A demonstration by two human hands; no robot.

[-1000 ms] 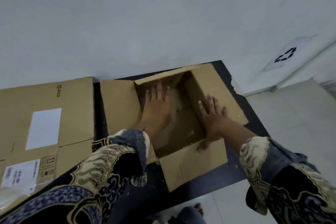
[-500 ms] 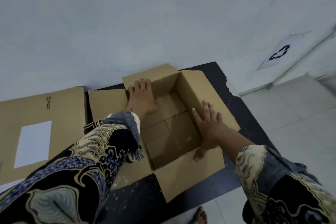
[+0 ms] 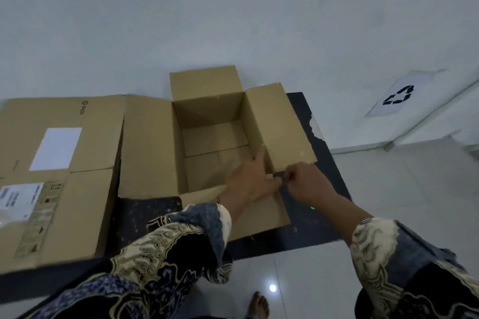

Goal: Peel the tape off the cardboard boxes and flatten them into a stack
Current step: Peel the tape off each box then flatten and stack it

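Open cardboard box (image 3: 215, 134) stands on the dark mat (image 3: 305, 225); both hands meet at its near right corner. Left hand (image 3: 250, 181) braces it; right hand (image 3: 305, 184) fingers seemingly pinch tape, which may tear short.

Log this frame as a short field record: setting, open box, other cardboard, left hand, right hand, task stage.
setting: dark mat on pale tiled floor, by a white wall with a recycling sign
open box: open box upright on the mat, all four top flaps spread, nothing visible inside
other cardboard: flattened box with white labels, lying to the left
left hand: left hand at the near right corner, fingers reaching inside
right hand: right hand pinches something small at that corner; tape cannot be confirmed
task stage: open box not yet flattened
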